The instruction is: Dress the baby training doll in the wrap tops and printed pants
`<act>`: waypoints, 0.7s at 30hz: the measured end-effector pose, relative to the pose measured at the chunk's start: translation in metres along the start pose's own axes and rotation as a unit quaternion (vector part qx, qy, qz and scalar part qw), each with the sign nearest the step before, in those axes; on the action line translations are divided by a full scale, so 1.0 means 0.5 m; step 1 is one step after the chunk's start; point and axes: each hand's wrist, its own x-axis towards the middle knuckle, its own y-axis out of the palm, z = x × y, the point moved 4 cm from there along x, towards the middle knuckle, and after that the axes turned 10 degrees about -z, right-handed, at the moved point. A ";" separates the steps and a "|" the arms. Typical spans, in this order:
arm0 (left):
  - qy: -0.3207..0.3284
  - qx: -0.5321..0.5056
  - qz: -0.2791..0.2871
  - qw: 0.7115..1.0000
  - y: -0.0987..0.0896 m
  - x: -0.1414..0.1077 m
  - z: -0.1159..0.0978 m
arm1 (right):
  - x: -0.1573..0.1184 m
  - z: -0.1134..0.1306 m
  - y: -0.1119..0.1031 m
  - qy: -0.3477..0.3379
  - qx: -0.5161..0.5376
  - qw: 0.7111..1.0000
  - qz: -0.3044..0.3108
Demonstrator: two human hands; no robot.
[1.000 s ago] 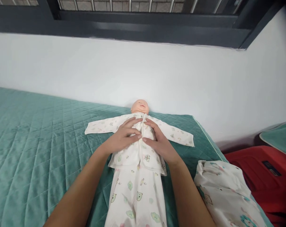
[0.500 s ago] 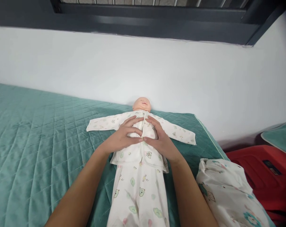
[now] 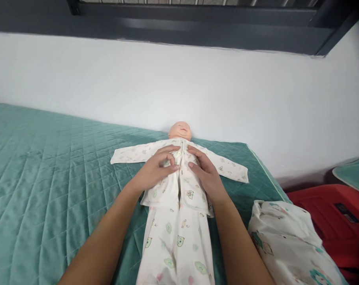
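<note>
A baby doll (image 3: 180, 130) lies on its back, dressed in a white printed jacket (image 3: 194, 190) and matching trousers (image 3: 175, 241). Both sleeves stretch out sideways. My left hand (image 3: 159, 166) rests on the chest beside the front opening, thumb and forefinger apart, another finger curled. Between them a small button (image 3: 178, 153) shows near the jacket's edge. Across the opening, my right hand (image 3: 205, 172) lies on the other front panel with its fingers spread. Below my hands the jacket's front edges part in a narrow gap.
A green quilted cover (image 3: 63, 178) lies under the doll. Folded white printed cloth (image 3: 286, 233) sits at the lower right, beside a red plastic object (image 3: 324, 213). Behind stands a white wall (image 3: 138, 83) below a dark window frame (image 3: 182, 27).
My thumbs, which were close together at the jacket opening, have moved up and apart. The gap in the jacket's front and the button show more plainly. The view has shifted slightly.
</note>
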 end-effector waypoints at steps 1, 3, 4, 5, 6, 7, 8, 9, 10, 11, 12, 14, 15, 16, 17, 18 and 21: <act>-0.030 -0.048 -0.033 0.998 -0.005 0.002 0.005 | 0.000 0.001 0.002 0.007 -0.004 1.000 -0.019; -0.091 -0.139 -0.125 0.978 -0.020 0.004 0.021 | -0.002 0.009 0.008 0.015 -0.027 0.998 -0.048; -0.118 -0.170 -0.175 0.963 -0.028 0.005 0.031 | -0.003 0.015 0.012 0.018 -0.050 0.997 -0.060; -0.143 -0.188 -0.222 0.946 -0.035 0.005 0.041 | -0.004 0.023 0.017 0.021 -0.080 0.994 -0.072; -0.165 -0.190 -0.262 0.932 -0.043 0.004 0.051 | -0.005 0.032 0.023 0.021 -0.118 0.989 -0.083; -0.185 -0.179 -0.292 0.921 -0.048 0.004 0.060 | -0.006 0.041 0.029 0.017 -0.159 0.983 -0.091; -0.199 -0.159 -0.311 0.916 -0.053 0.004 0.066 | -0.007 0.050 0.036 0.009 -0.198 0.976 -0.094; -0.206 -0.130 -0.317 0.916 -0.055 0.005 0.070 | -0.008 0.058 0.043 -0.003 -0.232 0.968 -0.095; -0.208 -0.095 -0.313 0.922 -0.055 0.006 0.072 | -0.009 0.065 0.051 -0.014 -0.257 0.962 -0.094; -0.204 -0.059 -0.299 0.930 -0.053 0.008 0.073 | -0.010 0.069 0.057 -0.021 -0.271 0.958 -0.093; -0.197 -0.025 -0.283 0.938 -0.050 0.009 0.072 | -0.010 0.071 0.061 -0.023 -0.275 0.957 -0.094; -0.175 0.030 -0.258 0.950 -0.046 0.012 0.072 | -0.009 0.069 0.061 -0.013 -0.259 0.960 -0.106; -0.165 0.044 -0.256 0.951 -0.048 0.013 0.072 | -0.007 0.065 0.057 -0.005 -0.242 0.964 -0.111; -0.158 0.048 -0.261 0.951 -0.054 0.013 0.074 | -0.004 0.059 0.050 0.005 -0.215 0.970 -0.115; -0.153 0.048 -0.274 0.948 -0.064 0.012 0.076 | 0.000 0.051 0.039 0.022 -0.177 0.976 -0.123; -0.152 0.048 -0.293 0.943 -0.079 0.010 0.080 | 0.004 0.040 0.023 0.047 -0.131 0.981 -0.137; -0.170 0.077 -0.364 0.913 -0.135 0.001 0.094 | 0.015 0.000 -0.046 0.139 -0.032 0.960 -0.242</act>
